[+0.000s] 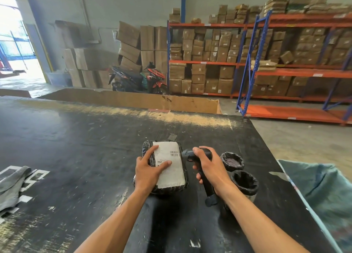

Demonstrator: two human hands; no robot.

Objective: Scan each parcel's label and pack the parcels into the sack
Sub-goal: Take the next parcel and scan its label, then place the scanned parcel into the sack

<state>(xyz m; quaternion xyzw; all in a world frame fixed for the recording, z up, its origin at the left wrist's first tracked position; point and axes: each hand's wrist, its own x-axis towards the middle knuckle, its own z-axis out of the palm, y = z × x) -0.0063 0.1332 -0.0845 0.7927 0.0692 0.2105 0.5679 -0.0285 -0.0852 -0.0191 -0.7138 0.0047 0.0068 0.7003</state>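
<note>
A black-wrapped parcel [163, 167] lies flat on the dark, scuffed table [76, 148], toward its near right part, with a white label [169, 167] facing up and small barcodes printed near the label's right edge. The left hand [149, 171] rests on top of the parcel's left side, its fingers [150, 153] spread, with the thumb lying across the label and the other fingers reaching over the parcel's far left corner. The right hand [207, 165] grips a black handheld scanner [198, 158] just beside the parcel's right edge, fingers curled round its handle, and the scanner's head points left at the label. Two black-wrapped round parcels [242, 172] sit on the table just right of that hand, one behind the other. A teal sack [323, 191] hangs open beyond the table's right edge. A grey cloth [13, 186] lies at the left edge over white markings. Behind the table's far edge stand a large open cardboard box [152, 100], a parked motorbike [137, 79] and orange-and-blue shelving [266, 64] stacked with cartons.
</note>
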